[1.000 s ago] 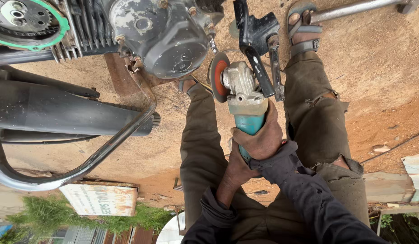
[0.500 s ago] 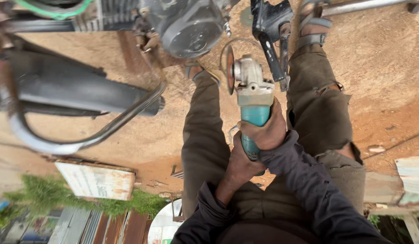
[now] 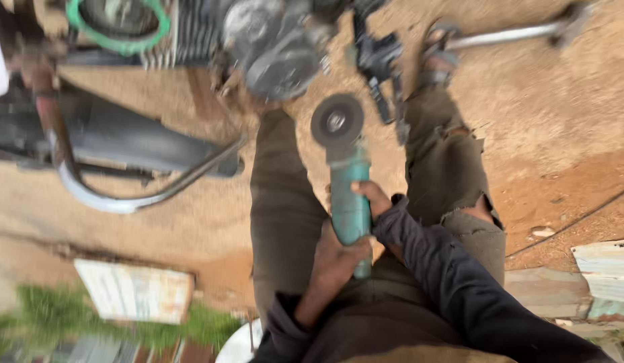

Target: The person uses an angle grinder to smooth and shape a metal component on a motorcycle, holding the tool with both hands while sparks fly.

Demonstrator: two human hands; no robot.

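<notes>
**Grinder Held in Both Hands**

The left hand gripped the grinder at its rear; the right hand clasped its body just ahead. The disc pointed away, beyond both hands, near the engine.

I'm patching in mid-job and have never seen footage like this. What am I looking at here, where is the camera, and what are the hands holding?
The camera sits on a person's head and looks down past their own body, so the picture is blurred by motion. The two legs in dark olive trousers are the wearer's, over bare reddish dirt ground. Both bare hands grip a teal angle grinder: the left hand wraps the rear of its body, the right hand, in a dark sleeve, holds it further forward. The grinder's round disc points away from the person, towards a motorcycle engine lying on the ground. A black exhaust pipe and a curved chrome bar lie to the left.
</notes>
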